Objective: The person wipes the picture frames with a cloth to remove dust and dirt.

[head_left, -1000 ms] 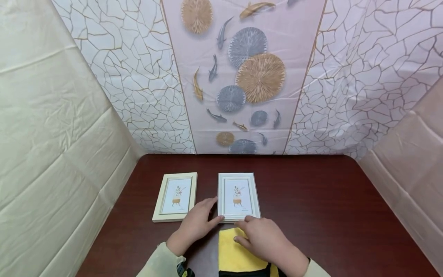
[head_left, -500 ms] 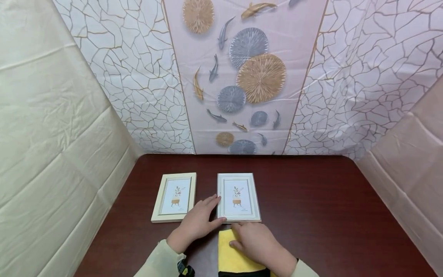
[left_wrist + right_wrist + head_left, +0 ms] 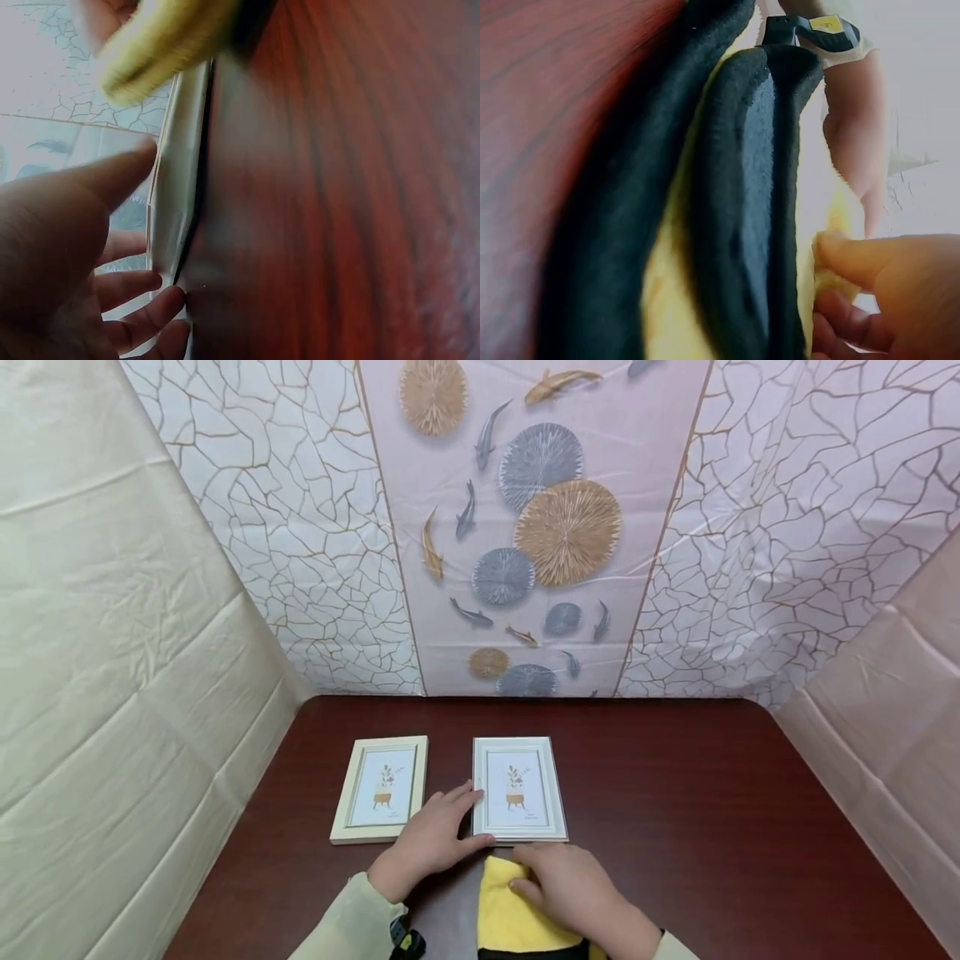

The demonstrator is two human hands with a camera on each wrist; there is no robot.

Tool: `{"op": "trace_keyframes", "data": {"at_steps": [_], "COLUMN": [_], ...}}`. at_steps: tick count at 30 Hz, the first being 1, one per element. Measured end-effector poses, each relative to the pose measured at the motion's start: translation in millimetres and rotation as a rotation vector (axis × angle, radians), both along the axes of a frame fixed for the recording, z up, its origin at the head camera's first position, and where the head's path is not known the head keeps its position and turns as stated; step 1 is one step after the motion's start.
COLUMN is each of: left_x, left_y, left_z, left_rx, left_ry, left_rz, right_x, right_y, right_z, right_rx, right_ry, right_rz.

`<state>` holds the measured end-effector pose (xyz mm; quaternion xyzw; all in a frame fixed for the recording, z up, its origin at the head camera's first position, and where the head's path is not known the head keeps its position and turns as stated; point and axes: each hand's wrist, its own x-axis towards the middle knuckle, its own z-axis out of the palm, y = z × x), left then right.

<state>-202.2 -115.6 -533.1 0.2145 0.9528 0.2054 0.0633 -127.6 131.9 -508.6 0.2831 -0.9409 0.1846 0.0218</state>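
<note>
A white picture frame (image 3: 558, 802) with a potted-plant print lies face up in the middle of the table. My left hand (image 3: 431, 833) is at its lower left corner, fingertips on the left side and thumb along the bottom edge. My right hand (image 3: 573, 885) holds a folded yellow cloth (image 3: 506, 918) with black edging, just below the frame. Seen from the right wrist, the thumb and fingers pinch the plush cloth (image 3: 667, 292), its black bands in layers. The left wrist view shows the frame's side edge (image 3: 176, 165) beside the fingers, with the blurred yellow cloth (image 3: 165, 49) above.
To the left lies a cream picture frame (image 3: 345, 810) with a similar print, close to my left hand. The dark red wooden table (image 3: 712, 827) reaches back to a patterned cloth wall (image 3: 525, 685). Pale padded panels (image 3: 150, 735) stand at both sides.
The right hand has come down from the frame's lower edge onto the cloth and gripped it; the cloth's near-frame corner is now gathered and shifted slightly right. The left hand stays at the frame.
</note>
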Motion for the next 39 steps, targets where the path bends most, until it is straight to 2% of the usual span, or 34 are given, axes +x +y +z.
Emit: {"op": "trace_keyframes", "data": {"at_steps": [3, 9, 11, 16, 20, 25, 29, 32, 36, 39], "left_x": [-1.0, -1.6, -1.8, -1.6, -2.0, -2.0, -2.1, -2.0, -1.4, -1.6], "left_y": [0.0, 1.9, 2.5, 3.5, 4.1, 4.6, 3.9, 3.5, 3.2, 3.8], "left_z": [-0.9, 2.0, 2.7, 2.4, 1.4, 0.5, -0.6, -1.1, -0.6, -0.7], "left_rx": [0.004, 0.005, 0.003, -0.008, -0.015, -0.022, -0.026, -0.021, -0.016, -0.017], "left_ry": [0.028, 0.045, 0.049, 0.052, 0.051, 0.052, 0.049, 0.044, 0.038, 0.038], "left_rz": [0.004, 0.009, 0.009, 0.010, 0.012, 0.012, 0.014, 0.014, 0.014, 0.012], "right_x": [1.9, 4.7, 2.9, -9.8, -29.0, -61.1, -89.1, -110.3, -137.1, -154.5], "right_y": [8, 29, 37, 59, 76, 90, 93, 90, 79, 67], "right_z": [4.3, 24.5, 33.5, 54.2, 65.9, 75.7, 74.3, 69.2, 64.1, 62.7], "right_rx": [-0.051, -0.084, -0.097, -0.126, -0.135, -0.158, -0.150, -0.126, -0.092, -0.064], "right_ry": [0.023, 0.223, 0.225, 0.153, 0.143, 0.067, 0.036, 0.045, 0.066, 0.048], "right_rz": [-0.022, -0.105, -0.139, -0.197, -0.214, -0.239, -0.258, -0.269, -0.260, -0.249]}}
